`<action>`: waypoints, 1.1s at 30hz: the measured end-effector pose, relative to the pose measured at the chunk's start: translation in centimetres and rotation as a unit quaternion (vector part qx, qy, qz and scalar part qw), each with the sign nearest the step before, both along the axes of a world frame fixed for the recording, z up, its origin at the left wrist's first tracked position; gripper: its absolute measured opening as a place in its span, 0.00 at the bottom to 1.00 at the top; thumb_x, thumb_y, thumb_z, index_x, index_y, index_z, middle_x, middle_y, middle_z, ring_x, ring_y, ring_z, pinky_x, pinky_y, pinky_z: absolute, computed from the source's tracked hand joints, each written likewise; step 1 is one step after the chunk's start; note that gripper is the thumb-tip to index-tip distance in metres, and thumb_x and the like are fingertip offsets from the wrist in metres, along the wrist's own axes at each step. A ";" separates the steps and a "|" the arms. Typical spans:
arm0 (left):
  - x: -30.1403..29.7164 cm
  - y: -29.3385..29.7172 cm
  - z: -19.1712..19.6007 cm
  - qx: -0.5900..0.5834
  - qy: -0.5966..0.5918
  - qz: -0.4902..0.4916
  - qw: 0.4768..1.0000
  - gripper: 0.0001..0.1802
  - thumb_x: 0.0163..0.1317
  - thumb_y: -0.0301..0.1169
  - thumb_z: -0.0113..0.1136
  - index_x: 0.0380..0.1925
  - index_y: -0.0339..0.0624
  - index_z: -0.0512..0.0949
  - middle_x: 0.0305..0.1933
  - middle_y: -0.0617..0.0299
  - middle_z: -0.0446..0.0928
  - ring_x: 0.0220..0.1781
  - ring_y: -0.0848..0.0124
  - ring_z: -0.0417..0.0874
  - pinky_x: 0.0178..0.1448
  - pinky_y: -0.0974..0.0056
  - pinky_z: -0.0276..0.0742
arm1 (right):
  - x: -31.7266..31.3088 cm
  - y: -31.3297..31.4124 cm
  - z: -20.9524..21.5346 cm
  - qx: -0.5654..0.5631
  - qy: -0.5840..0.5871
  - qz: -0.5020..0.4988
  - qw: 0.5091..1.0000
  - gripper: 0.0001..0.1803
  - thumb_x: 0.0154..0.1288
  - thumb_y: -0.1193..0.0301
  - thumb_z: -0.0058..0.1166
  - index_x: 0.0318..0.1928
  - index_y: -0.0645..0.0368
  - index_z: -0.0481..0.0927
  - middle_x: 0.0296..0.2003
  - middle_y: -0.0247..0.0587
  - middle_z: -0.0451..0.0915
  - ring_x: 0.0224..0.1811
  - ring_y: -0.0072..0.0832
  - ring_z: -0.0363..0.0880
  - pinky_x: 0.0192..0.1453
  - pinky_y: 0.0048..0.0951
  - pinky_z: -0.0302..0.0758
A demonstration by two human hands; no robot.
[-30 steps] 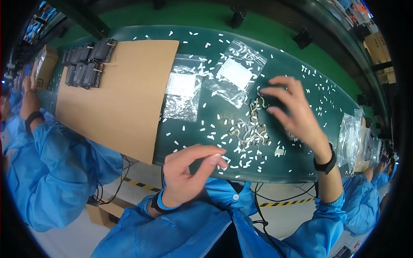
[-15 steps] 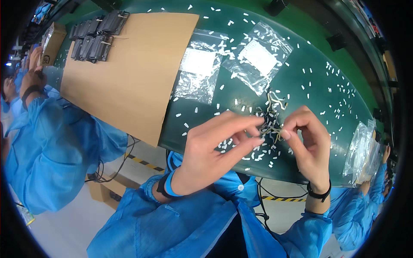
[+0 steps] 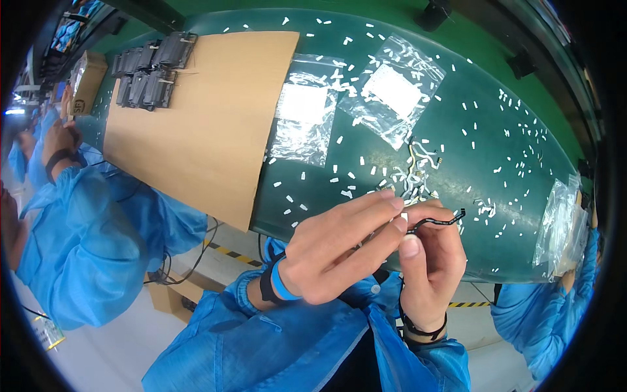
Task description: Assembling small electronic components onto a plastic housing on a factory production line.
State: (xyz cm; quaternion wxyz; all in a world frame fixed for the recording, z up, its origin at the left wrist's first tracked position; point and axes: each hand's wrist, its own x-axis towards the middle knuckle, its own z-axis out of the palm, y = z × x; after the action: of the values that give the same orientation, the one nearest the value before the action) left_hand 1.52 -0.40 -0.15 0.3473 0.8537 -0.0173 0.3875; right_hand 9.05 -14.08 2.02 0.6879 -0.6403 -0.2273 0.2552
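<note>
One short black cable point(image 3: 447, 221) is pinched in the grip of the right hand point(image 3: 431, 264) over the near side of a green desk point(image 3: 457, 183), its free end pointing right. Just left, the left hand point(image 3: 346, 245) grasps a small white piece point(image 3: 404, 216). Farther off lie loose cables point(image 3: 413, 166) and clear plastic bags point(image 3: 421, 91).

L head-cam, fisheye, looks dn, near, over green tbl point(image 3: 467, 173).

Bags point(image 3: 300, 140) are glossy plastic, the sheet point(image 3: 202, 124) matt cardboard, the tabletop point(image 3: 483, 248) smooth — the cable point(image 3: 439, 222) perhaps plastic-coated.
</note>
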 end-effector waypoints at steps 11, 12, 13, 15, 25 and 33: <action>-0.8 -0.4 0.5 -0.225 0.034 -0.013 0.974 0.10 0.51 0.13 0.68 0.36 0.24 0.83 0.39 0.41 0.85 0.40 0.58 0.89 0.42 0.63 0.87 | 0.4 0.1 0.8 -0.079 -0.275 -0.005 0.958 0.05 0.59 0.86 0.60 0.36 0.70 0.79 0.32 0.46 0.80 0.30 0.31 0.78 0.34 0.26 0.74; -0.9 -0.2 0.5 -0.216 0.037 -0.015 0.976 0.10 0.51 0.13 0.67 0.35 0.24 0.83 0.39 0.42 0.85 0.40 0.58 0.89 0.43 0.63 0.86 | 0.6 0.0 0.9 -0.083 -0.311 0.005 0.947 0.06 0.57 0.86 0.60 0.37 0.70 0.81 0.32 0.46 0.80 0.29 0.30 0.78 0.33 0.26 0.75; -0.7 0.0 0.6 -0.206 0.037 -0.020 0.978 0.09 0.52 0.13 0.67 0.35 0.25 0.84 0.39 0.42 0.85 0.40 0.58 0.89 0.43 0.64 0.86 | 0.7 -0.1 0.9 -0.083 -0.311 0.006 0.947 0.06 0.57 0.86 0.60 0.37 0.70 0.81 0.32 0.46 0.80 0.29 0.30 0.78 0.33 0.26 0.75; -1.1 0.6 0.3 -0.184 0.058 0.060 0.979 0.07 0.63 0.20 0.62 0.38 0.27 0.84 0.39 0.46 0.85 0.39 0.61 0.88 0.43 0.64 0.83 | 0.8 -0.5 0.6 -0.086 -0.265 -0.007 0.960 0.05 0.57 0.86 0.60 0.35 0.71 0.81 0.32 0.46 0.81 0.29 0.29 0.78 0.33 0.26 0.74; -1.1 0.3 0.3 -0.538 0.087 -0.159 0.824 0.08 0.62 0.15 0.63 0.41 0.29 0.84 0.39 0.51 0.82 0.41 0.70 0.82 0.44 0.67 0.77 | 1.7 -1.5 1.3 0.044 0.231 0.156 0.959 0.03 0.73 0.79 0.50 0.39 0.66 0.73 0.36 0.37 0.76 0.37 0.20 0.77 0.44 0.23 0.75; -1.2 0.7 2.2 -0.416 0.133 -0.114 0.892 0.06 0.63 0.21 0.66 0.40 0.35 0.85 0.41 0.58 0.83 0.41 0.71 0.81 0.45 0.67 0.76 | -0.1 -0.8 2.7 -0.147 -0.399 0.000 0.905 0.07 0.59 0.87 0.56 0.37 0.66 0.75 0.30 0.40 0.74 0.34 0.28 0.75 0.40 0.26 0.71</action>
State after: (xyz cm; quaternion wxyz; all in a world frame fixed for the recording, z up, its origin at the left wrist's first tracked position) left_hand 0.30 0.27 2.08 0.7116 0.6670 0.0943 0.1998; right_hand 9.00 -14.88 4.74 0.4379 -0.7824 -0.4427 0.0086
